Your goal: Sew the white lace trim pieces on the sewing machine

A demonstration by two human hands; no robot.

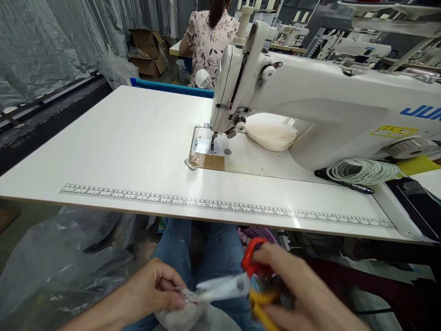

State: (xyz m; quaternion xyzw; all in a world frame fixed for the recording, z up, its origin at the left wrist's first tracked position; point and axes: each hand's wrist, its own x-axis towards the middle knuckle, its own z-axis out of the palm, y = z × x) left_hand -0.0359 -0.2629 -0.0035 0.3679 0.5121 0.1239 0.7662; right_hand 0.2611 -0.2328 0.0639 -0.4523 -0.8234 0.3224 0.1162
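Low in the view, my left hand (pixel 156 287) pinches the edge of a thin whitish fabric (pixel 184 315) over my lap. On the right, my right hand (pixel 292 285) is wrapped round the handles of a pair of scissors (pixel 237 286), one handle red and the other yellow. The scissor blades point left, with their tips at the fabric just beside my left fingertips. Motion blurs the scissors and my right hand, and whether the blades touch the fabric I cannot tell.
A white sewing machine (pixel 310 92) stands on a white table (pixel 113 142) with a printed ruler (pixel 206 204) near its front edge. Coiled pale cord (pixel 361 171) and a pen lie at the right. Plastic bags (pixel 69 257) are lower left. A person (pixel 213 41) sits beyond the table.
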